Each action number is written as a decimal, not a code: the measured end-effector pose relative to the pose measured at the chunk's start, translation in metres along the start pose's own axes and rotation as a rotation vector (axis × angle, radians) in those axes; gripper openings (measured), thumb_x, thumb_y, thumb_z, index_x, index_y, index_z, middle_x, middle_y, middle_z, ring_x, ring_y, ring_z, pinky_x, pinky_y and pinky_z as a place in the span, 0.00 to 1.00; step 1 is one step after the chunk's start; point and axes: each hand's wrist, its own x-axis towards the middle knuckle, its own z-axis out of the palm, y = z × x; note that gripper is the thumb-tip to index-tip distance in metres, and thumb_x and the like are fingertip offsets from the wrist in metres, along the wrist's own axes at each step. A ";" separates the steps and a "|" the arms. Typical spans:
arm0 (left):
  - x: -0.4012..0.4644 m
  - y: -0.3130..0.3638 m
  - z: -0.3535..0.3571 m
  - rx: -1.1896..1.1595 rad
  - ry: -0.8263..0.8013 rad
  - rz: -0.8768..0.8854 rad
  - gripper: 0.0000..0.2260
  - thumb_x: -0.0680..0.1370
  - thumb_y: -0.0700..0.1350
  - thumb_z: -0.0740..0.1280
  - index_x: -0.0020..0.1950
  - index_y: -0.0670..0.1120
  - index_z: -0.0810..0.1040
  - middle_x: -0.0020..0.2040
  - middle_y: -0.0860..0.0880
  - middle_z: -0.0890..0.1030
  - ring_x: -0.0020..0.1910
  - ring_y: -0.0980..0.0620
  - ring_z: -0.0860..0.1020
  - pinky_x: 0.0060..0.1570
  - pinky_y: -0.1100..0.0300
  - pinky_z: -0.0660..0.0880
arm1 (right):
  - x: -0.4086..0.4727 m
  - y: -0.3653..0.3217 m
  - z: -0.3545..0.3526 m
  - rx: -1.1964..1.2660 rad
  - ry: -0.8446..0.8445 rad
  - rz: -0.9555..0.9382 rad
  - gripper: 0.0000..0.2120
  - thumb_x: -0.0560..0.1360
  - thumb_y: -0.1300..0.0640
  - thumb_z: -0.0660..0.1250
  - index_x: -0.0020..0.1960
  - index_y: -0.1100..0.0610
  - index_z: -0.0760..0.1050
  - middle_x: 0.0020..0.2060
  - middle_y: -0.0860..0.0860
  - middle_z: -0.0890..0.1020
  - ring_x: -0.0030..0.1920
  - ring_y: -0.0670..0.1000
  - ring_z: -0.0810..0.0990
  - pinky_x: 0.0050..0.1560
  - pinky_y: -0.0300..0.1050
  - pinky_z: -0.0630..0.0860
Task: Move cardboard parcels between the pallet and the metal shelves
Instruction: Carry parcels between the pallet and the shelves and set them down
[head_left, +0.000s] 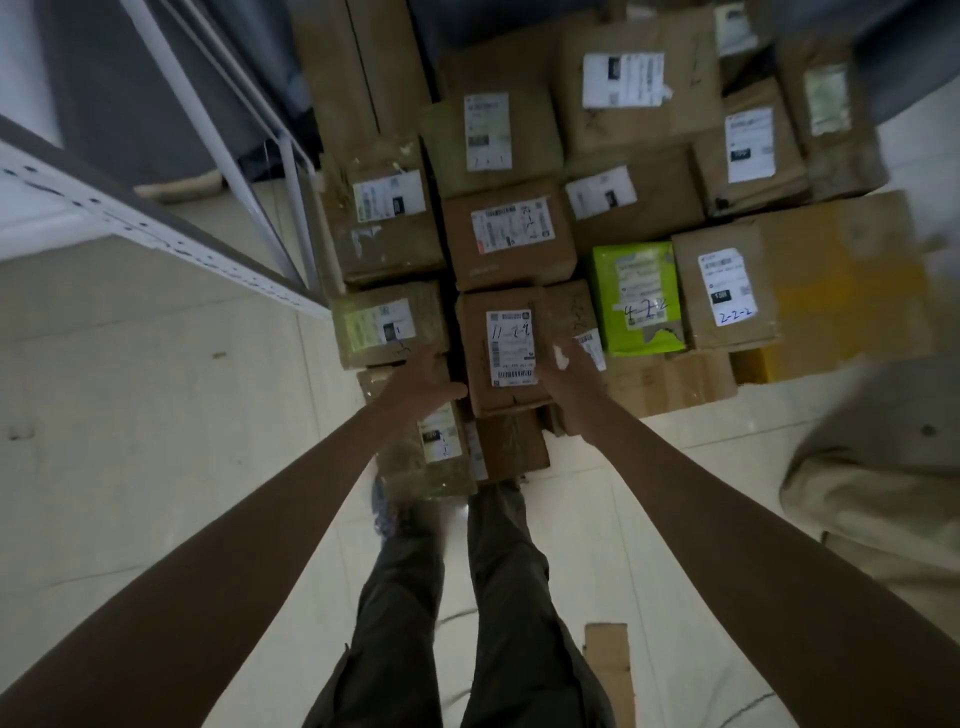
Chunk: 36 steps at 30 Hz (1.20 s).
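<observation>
A brown cardboard parcel (506, 348) with a white label marked in handwriting sits at the near edge of a stack of several parcels. My left hand (423, 382) lies against its left side, fingers straight, thumb pointing towards the box. On the other side my right hand (563, 374) presses the parcel's right edge, its fingers hidden behind the box. A bright green parcel (636, 296) lies just to the right. White metal shelves (119, 218) stand at the left. The pallet itself is hidden under the parcels.
More labelled parcels (509, 234) fill the stack beyond and to both sides. Below my left hand a lower parcel (431, 441) stands on the pale tiled floor. A flat cardboard scrap (608, 670) lies by my feet. A beige sack (872, 493) sits at right.
</observation>
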 end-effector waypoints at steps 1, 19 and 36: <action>-0.010 0.004 -0.009 0.018 -0.003 0.007 0.33 0.77 0.40 0.72 0.79 0.43 0.60 0.75 0.45 0.68 0.71 0.45 0.71 0.65 0.54 0.72 | -0.011 -0.008 -0.001 -0.002 0.013 -0.017 0.21 0.79 0.64 0.65 0.71 0.55 0.71 0.42 0.37 0.70 0.44 0.39 0.71 0.45 0.35 0.68; -0.215 0.074 -0.158 0.323 0.086 0.418 0.25 0.79 0.44 0.71 0.75 0.43 0.68 0.74 0.45 0.70 0.72 0.45 0.70 0.70 0.57 0.66 | -0.223 -0.179 -0.003 -0.084 0.076 -0.362 0.20 0.78 0.63 0.67 0.69 0.56 0.74 0.58 0.51 0.77 0.62 0.56 0.78 0.67 0.52 0.74; -0.434 0.072 -0.252 0.380 0.605 0.630 0.24 0.77 0.48 0.73 0.72 0.48 0.73 0.69 0.48 0.75 0.64 0.49 0.75 0.63 0.57 0.72 | -0.366 -0.329 0.026 -0.220 0.003 -0.977 0.17 0.77 0.66 0.69 0.65 0.62 0.76 0.49 0.51 0.78 0.50 0.48 0.77 0.49 0.34 0.72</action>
